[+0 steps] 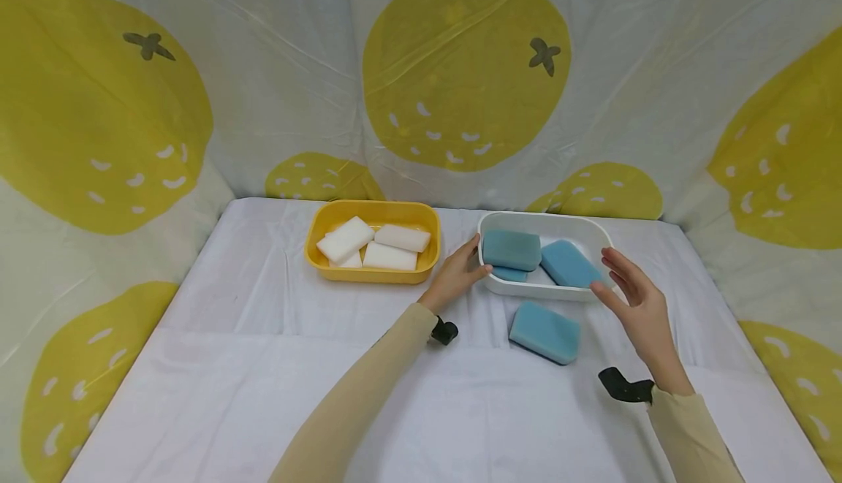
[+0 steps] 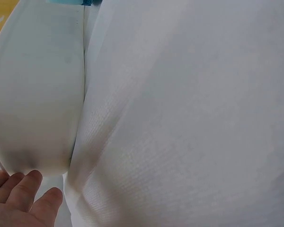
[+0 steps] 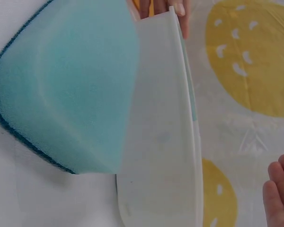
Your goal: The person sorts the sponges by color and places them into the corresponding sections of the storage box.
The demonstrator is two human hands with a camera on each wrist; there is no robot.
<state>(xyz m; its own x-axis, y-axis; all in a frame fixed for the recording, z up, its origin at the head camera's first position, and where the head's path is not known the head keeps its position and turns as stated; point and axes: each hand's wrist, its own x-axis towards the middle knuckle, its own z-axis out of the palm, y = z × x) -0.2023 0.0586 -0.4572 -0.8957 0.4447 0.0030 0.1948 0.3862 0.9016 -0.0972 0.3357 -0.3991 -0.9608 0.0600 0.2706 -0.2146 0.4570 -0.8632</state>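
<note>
A white tray holds several blue sponges. At its left end is my left hand, thumb near the front corner and fingertips against the end wall. In the left wrist view, that hand's fingers touch the tray's outer wall. My right hand hovers by the tray's right front corner with fingers spread and nothing held; the right wrist view shows its fingers apart from the tray. Another blue sponge, with a dark underside, lies on the cloth before the tray.
A yellow tray with several white sponge blocks stands left of the white one. Both stand on a white cloth near the table's back edge. Behind hangs a curtain with yellow fruit prints.
</note>
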